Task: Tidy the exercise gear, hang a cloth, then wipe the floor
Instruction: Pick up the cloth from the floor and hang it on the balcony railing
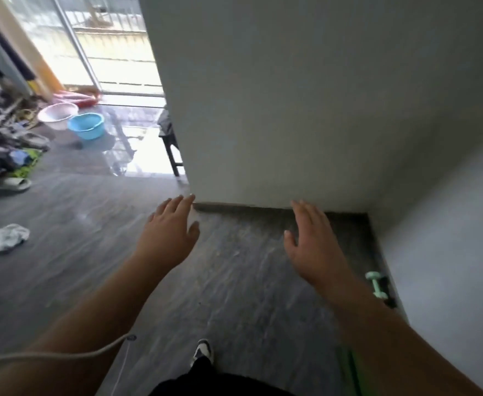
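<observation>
My left hand and my right hand reach forward over the grey floor, both with fingers spread and holding nothing. A mint-green dumbbell lies on the floor against the right wall, just right of my right forearm. A crumpled white-grey cloth lies on the floor at the far left, well away from my left hand. A strip of green shows at the bottom beside my right arm; I cannot tell what it is.
A white wall corner juts out ahead between my hands. A blue basin and a pink basin stand by the balcony door. Clothes and a slipper pile at the left. A dark stool stands behind the corner.
</observation>
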`<state>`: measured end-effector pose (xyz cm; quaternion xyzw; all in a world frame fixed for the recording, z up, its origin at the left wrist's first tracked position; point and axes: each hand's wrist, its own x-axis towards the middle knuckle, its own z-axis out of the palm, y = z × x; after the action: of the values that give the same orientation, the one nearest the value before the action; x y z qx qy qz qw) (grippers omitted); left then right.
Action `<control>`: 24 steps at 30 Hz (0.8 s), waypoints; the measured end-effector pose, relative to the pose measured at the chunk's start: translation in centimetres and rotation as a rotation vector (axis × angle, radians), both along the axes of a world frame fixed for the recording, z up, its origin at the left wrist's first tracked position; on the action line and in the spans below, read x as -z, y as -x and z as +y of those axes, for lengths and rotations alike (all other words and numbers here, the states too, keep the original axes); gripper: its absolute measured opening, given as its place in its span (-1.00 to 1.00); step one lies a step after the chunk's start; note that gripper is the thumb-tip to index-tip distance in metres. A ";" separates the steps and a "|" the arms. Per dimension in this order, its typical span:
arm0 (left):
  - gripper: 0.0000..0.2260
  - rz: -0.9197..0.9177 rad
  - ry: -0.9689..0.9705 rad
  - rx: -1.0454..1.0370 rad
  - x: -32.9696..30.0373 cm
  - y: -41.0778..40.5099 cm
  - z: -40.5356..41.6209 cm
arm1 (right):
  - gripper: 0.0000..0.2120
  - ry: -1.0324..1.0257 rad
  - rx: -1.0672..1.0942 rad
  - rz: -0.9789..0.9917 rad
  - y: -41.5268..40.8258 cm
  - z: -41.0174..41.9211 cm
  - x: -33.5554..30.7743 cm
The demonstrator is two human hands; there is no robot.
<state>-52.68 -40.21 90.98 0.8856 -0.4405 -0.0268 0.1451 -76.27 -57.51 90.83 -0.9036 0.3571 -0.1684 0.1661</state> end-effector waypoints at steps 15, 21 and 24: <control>-0.47 -0.062 0.137 -0.587 -2.8 -11.5 34.5 | -0.42 -0.046 -0.630 0.000 -25.6 26.5 -2.6; -0.47 -0.050 0.139 -0.666 -2.5 -17.8 49.4 | -0.41 -0.063 -0.707 0.000 -35.2 40.8 -2.5; -0.45 -0.058 0.083 -0.686 -1.8 -21.0 55.2 | -0.40 -0.060 -0.740 0.033 -39.1 46.3 -2.2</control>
<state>-31.70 14.96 92.75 0.9758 -0.1217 0.0668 0.1687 -37.14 -11.18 93.08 -0.9689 0.0137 -0.0718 0.2363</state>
